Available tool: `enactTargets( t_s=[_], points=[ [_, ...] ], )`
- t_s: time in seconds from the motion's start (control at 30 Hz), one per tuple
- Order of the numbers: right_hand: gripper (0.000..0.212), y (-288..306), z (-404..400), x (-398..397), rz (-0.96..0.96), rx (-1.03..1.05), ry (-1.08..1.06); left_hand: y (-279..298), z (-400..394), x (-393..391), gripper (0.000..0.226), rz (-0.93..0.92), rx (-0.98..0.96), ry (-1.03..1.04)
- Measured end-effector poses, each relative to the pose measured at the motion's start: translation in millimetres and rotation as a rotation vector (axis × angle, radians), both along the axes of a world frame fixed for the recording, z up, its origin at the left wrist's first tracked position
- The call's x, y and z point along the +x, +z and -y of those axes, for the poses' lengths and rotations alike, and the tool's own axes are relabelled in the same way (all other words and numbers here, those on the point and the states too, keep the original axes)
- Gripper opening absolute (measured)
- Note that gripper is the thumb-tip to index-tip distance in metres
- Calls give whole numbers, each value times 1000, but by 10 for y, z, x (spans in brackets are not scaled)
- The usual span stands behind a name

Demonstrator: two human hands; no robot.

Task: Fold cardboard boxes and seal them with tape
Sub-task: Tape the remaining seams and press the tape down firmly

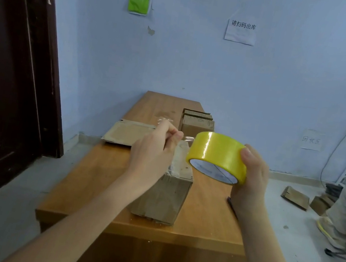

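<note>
A folded brown cardboard box (pixel 165 196) stands on the wooden table (pixel 100 178), with clear tape along its top. My right hand (pixel 250 180) grips a yellow roll of tape (pixel 216 154) above the box's right side. My left hand (pixel 155 150) pinches the clear loose end of the tape (pixel 188 138), pulled out a short way to the left of the roll. My left forearm hides part of the box's left side.
A flattened cardboard sheet (pixel 126 133) lies on the table's far left. Folded boxes (pixel 197 122) sit at the far end. A dark pen-like thing (pixel 231 206) lies by the right edge. Cardboard pieces (pixel 296 197) and a person's foot are on the floor at right; a dark door stands left.
</note>
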State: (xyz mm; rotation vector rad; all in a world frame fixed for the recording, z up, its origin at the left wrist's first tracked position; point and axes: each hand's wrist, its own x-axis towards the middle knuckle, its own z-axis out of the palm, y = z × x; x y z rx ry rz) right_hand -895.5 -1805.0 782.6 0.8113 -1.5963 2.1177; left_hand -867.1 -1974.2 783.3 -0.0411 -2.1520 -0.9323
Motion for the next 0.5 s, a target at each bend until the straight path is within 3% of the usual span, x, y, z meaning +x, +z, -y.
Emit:
enactTargets(
  t_s=[0.1,0.17,0.37,0.5],
  points=[
    [34,74,19,-7,-10,-37,-58,-28,28,73,16,31,-53,87],
    [37,127,-7,-26,-23,53,-135,-26,151,125,14,7,-53,158],
    [42,129,-44,-61,-78,425,-240,-53,434,223,13,116,-122,262],
    [45,131,-143,-87,-250,853,-593,29,614,312,16,159,-138,303]
  ],
)
